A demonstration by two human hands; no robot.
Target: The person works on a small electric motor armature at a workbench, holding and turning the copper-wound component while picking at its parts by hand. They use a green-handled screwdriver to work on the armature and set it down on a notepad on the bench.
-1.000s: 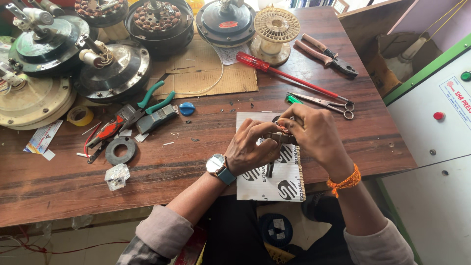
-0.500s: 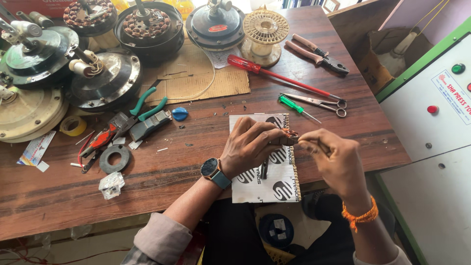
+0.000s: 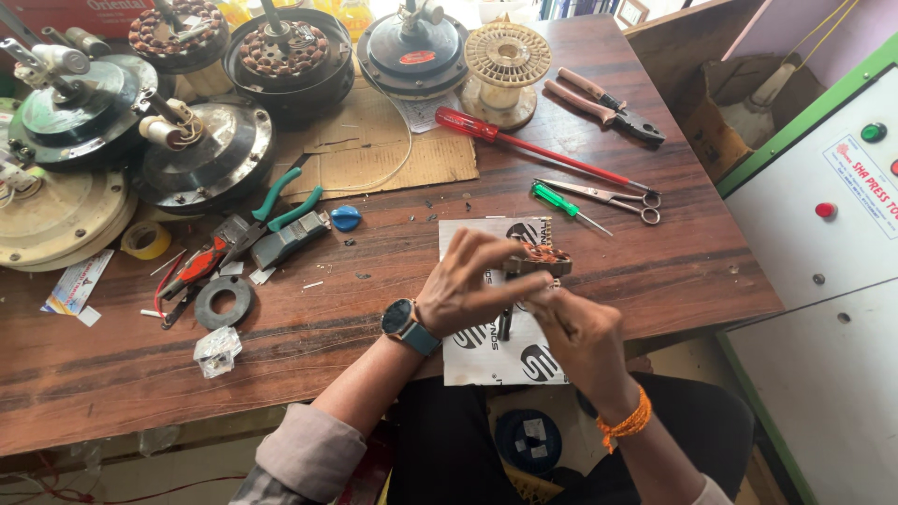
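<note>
Small copper-wound part (image 3: 538,260) is held at frame centre, above the white card (image 3: 486,360) on the table (image 3: 122,374). It is pinched by the left hand (image 3: 468,290), fingers closed on it; the right hand (image 3: 575,332) is closed at its underside, exact grip not discernible. Winding looks already in place on the part; work on it seems mid-way, not set down. Green screwdriver (image 3: 559,203), scissors (image 3: 603,196), red screwdriver (image 3: 524,145) lie untouched above. Motor housings (image 3: 201,154) sit opened at upper left.

The left hand's (image 3: 468,285) fingers (image 3: 491,245) hide most of the small copper-wound part (image 3: 541,258).
</note>
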